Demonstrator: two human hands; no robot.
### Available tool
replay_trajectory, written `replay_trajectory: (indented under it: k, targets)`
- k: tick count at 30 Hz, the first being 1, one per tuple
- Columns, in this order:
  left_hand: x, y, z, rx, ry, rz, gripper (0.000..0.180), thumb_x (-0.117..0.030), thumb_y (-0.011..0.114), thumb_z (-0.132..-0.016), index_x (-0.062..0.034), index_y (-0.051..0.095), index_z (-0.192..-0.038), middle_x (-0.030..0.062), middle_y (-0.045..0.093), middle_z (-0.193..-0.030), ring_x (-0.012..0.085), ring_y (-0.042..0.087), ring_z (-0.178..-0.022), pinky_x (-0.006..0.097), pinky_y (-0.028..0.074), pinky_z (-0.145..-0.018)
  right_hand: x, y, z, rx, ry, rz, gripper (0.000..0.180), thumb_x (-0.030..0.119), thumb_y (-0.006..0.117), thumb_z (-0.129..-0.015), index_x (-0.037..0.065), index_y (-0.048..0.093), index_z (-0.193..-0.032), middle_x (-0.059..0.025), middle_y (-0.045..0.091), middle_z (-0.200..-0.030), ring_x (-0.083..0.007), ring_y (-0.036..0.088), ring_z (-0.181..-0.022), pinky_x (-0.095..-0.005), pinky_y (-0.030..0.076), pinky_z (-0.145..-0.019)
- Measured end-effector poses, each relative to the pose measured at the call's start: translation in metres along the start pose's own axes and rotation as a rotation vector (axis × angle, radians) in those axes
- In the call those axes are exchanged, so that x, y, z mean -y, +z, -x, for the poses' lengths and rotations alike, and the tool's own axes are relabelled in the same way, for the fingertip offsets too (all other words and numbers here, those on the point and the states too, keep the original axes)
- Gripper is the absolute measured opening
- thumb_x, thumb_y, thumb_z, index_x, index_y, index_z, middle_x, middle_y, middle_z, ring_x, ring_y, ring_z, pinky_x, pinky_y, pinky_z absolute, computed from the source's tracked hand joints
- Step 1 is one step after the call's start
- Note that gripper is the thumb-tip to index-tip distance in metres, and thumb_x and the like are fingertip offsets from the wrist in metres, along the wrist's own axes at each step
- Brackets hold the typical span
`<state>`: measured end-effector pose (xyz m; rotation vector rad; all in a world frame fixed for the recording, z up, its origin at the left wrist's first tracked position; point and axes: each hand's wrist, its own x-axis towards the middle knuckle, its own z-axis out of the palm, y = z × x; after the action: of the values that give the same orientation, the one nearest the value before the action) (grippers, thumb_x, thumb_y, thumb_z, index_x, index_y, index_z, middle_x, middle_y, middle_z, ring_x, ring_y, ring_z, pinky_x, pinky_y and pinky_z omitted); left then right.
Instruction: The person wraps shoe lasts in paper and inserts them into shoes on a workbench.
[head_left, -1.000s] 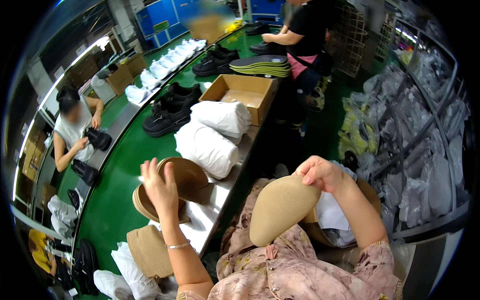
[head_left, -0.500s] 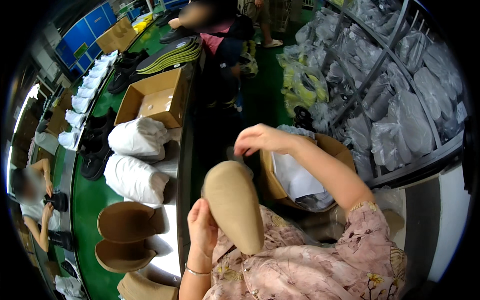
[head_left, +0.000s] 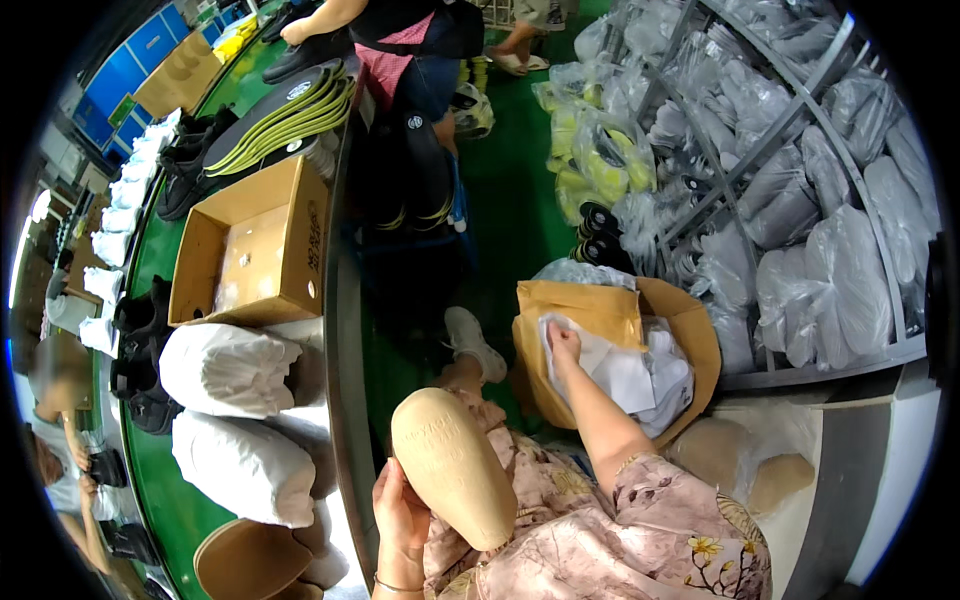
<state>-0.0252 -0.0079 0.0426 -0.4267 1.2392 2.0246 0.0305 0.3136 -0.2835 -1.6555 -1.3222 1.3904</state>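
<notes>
My left hand point(head_left: 400, 512) grips the edge of a tan moulded shoe form point(head_left: 452, 465), rounded at the far end and narrower towards me. The form is tilted above my lap, with faint raised marks on its face. Ahead and to the right, my right hand point(head_left: 564, 346) is closed at the left edge of white paper sheets point(head_left: 605, 375), which lie in an open brown carton point(head_left: 695, 325). Its fingertips are partly hidden against the paper. On the bench at left, two white-wrapped bundles point(head_left: 232, 368) sit beyond a brown hollow shoe form point(head_left: 252, 562).
A metal-edged bench point(head_left: 345, 400) runs along my left, carrying an open cardboard box point(head_left: 245, 250), stacked insoles point(head_left: 290, 115) and black shoes point(head_left: 145, 350). A metal rack point(head_left: 840, 365) with bagged grey pieces stands at right. A co-worker point(head_left: 420, 60) is ahead.
My right hand has gone from above the form down to the paper in the carton. The form, still in my left hand, now shows its marked face. The view has shifted.
</notes>
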Motion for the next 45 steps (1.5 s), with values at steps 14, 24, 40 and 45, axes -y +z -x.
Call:
replay_trajectory:
  k: [14, 24, 40, 45]
  targets:
    - [0.005, -0.002, -0.017, 0.049, -0.050, 0.020, 0.031, -0.028, 0.051, -0.090, -0.0009, 0.053, -0.105, 0.0083, 0.061, -0.101, 0.0170, 0.059, -0.092, 0.029, 0.047, -0.079, 0.010, -0.045, -0.016, 0.123, -0.334, 0.302, 0.009, 0.009, 0.065, -0.074, 0.005, 0.058, -0.076, -0.0007, 0.054, -0.073, -0.0103, 0.049, -0.066, -0.0247, 0.040, -0.062]
    - [0.024, -0.003, -0.010, -0.016, 0.033, -0.048, 0.022, -0.021, 0.060, -0.086, -0.0030, 0.057, -0.098, 0.0039, 0.060, -0.096, 0.0129, 0.055, -0.088, 0.026, 0.043, -0.080, 0.176, -0.142, 0.125, 0.984, 0.270, -0.431, 0.006, 0.002, 0.058, -0.072, 0.006, 0.057, -0.068, -0.0072, 0.055, -0.115, -0.0115, 0.055, -0.082, -0.0248, 0.043, -0.074]
    - [0.001, -0.014, 0.062, 0.254, 0.345, 0.057, 0.027, -0.030, 0.050, -0.090, -0.0069, 0.051, -0.104, 0.0060, 0.060, -0.092, 0.0142, 0.060, -0.075, 0.026, 0.051, -0.062, 0.255, -0.145, 0.352, 1.467, -1.383, 0.333, 0.010, 0.010, 0.059, -0.066, 0.002, 0.058, -0.072, -0.0134, 0.056, -0.104, -0.0271, 0.051, -0.098, -0.0417, 0.037, -0.082]
    - [0.001, -0.010, 0.102, 0.399, 0.467, -0.077, 0.032, -0.010, 0.065, -0.080, -0.0039, 0.048, -0.107, 0.0055, 0.057, -0.100, 0.0115, 0.055, -0.089, 0.026, 0.046, -0.076, 0.295, -0.156, 0.360, 1.460, -1.554, 0.432, 0.005, 0.009, 0.058, -0.068, 0.005, 0.056, -0.071, -0.0033, 0.062, -0.090, -0.0225, 0.056, -0.087, -0.0341, 0.035, -0.083]
